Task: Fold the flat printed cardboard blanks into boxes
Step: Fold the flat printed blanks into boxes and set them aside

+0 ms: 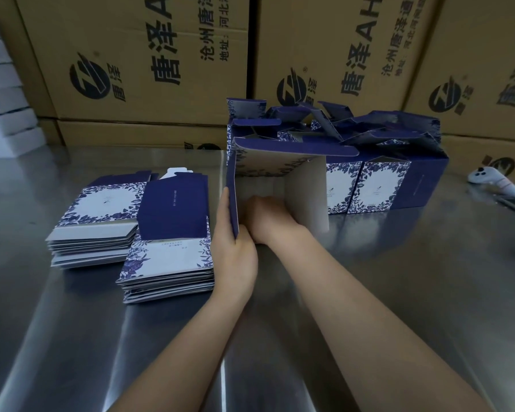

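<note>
Box (306, 194) lies open-ended, navy floral outside, plain grey inside.

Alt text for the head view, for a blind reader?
Two bare hands fold an open blue floral box on a steel table: the left hand grips its left wall, the right hand reaches inside. Flat blanks are stacked left; finished boxes stand behind.

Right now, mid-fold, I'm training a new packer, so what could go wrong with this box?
1. The right hand reaches inside the box while the left hand grips only one wall; that wall may crease, or the box skid on the shiny table.
2. The finished boxes stand close behind, flaps up; a shove could topple them.
3. The nearer stack of blanks beside the left wrist could get nudged.
</note>
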The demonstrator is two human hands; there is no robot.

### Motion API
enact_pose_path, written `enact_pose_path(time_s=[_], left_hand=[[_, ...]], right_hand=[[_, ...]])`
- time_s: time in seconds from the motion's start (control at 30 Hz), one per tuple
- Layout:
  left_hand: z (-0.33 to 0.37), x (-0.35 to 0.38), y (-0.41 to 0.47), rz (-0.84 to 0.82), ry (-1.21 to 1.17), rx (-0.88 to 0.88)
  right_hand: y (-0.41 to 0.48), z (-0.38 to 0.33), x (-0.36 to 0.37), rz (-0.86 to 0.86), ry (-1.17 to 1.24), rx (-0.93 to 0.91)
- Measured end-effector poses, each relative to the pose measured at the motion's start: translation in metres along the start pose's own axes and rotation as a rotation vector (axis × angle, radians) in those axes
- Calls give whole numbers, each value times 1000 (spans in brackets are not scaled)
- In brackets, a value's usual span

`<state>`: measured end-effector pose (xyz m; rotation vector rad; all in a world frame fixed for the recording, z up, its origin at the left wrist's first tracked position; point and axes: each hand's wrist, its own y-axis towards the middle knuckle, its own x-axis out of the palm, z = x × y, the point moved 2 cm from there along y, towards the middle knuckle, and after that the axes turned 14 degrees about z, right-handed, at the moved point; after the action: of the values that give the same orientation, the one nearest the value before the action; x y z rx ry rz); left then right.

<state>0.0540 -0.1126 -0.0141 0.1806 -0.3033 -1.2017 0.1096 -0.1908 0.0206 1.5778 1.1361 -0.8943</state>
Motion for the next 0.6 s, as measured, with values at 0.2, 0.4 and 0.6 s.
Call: enact_pose_path(time_s=[0.2,0.4,0.6], left_hand=[[-2,0,1,1,-36,-30],[-2,0,2,-12,-20,-44],[3,-1,-1,6,5,-9]], right_hand=[[5,-3,4,-181,-79,-58],[3,-4,2,-231,-77,-71],[3,-4,-5,-27,-3,-99]])
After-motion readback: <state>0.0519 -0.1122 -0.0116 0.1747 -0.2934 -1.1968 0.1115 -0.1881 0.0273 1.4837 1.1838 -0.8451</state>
